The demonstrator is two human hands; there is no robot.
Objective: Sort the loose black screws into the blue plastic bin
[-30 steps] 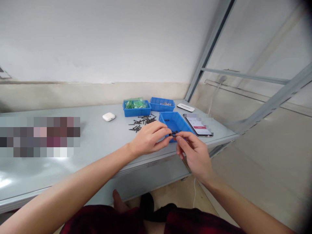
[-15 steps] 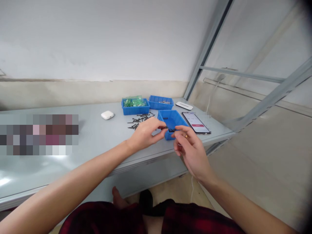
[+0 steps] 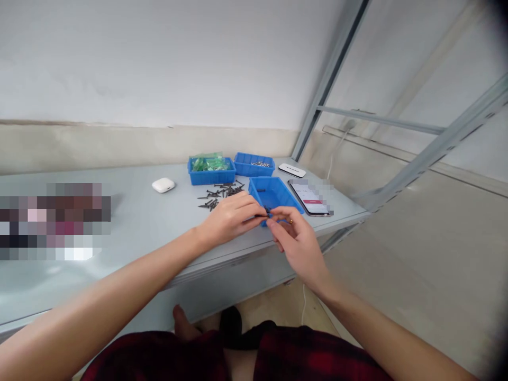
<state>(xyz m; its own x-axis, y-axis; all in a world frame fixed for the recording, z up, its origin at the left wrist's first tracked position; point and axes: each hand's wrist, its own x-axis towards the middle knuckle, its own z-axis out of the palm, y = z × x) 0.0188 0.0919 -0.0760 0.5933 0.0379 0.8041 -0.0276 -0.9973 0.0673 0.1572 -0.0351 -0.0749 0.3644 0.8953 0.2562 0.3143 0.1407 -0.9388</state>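
Observation:
My left hand [image 3: 236, 214] is closed in a pinch at the front end of a blue bin [image 3: 273, 193]. A small dark piece, like one of the black screws, shows at its fingertips. My right hand [image 3: 293, 233], with a gold ring, meets it there, thumb and fingers pinched together; what they grip is mostly hidden. A few black screws lie in this bin, one toward its far end. Behind my left hand, a loose pile of black screws [image 3: 214, 194] is spread on the grey table [image 3: 170, 225].
Behind the pile stand a blue bin [image 3: 212, 177] of green plastic packets and another blue bin [image 3: 254, 168] with small silvery pieces. A white case [image 3: 163, 184] lies left. At right are a phone [image 3: 311, 198], a flat white device [image 3: 292, 170] and a metal post [image 3: 331, 79].
My hands have come together, the right fingertips closing in to meet the left ones over the bin's front end. The whole view has shifted slightly, so things appear further left.

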